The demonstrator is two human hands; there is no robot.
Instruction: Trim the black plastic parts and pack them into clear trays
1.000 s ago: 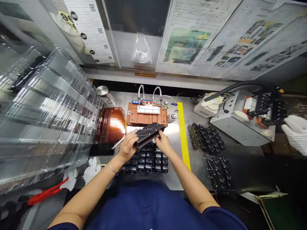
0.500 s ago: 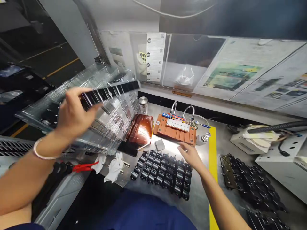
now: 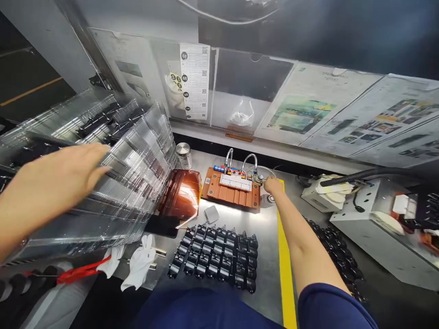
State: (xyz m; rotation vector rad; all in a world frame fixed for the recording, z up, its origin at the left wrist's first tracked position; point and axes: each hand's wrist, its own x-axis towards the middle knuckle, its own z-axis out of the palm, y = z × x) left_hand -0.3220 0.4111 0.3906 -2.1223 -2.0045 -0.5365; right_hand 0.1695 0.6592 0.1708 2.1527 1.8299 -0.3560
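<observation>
My left hand [image 3: 68, 171] is over the stack of clear plastic trays [image 3: 137, 173] at the left, its fingers stretched out and slightly apart, with dark parts in the trays beside it. My right hand [image 3: 273, 184] is closed at the right end of the brown fixture [image 3: 231, 194], by the metal fitting there; what it grips is too small to make out. A white perforated strip [image 3: 235, 182] lies on the fixture. Several rows of black parts [image 3: 216, 256] lie on the metal table in front of it.
A brown translucent box [image 3: 181, 194], a lidded jar [image 3: 184, 155] and a grey block [image 3: 211, 214] stand around the fixture. Red-handled pliers [image 3: 80, 270] and a white cloth-like piece [image 3: 140, 262] are at the front left. A white machine [image 3: 384, 228] stands at the right.
The long black strip that my left hand held is no longer in it, and that hand has opened. My right hand has moved to the fixture's right end and closed. The view has shifted right.
</observation>
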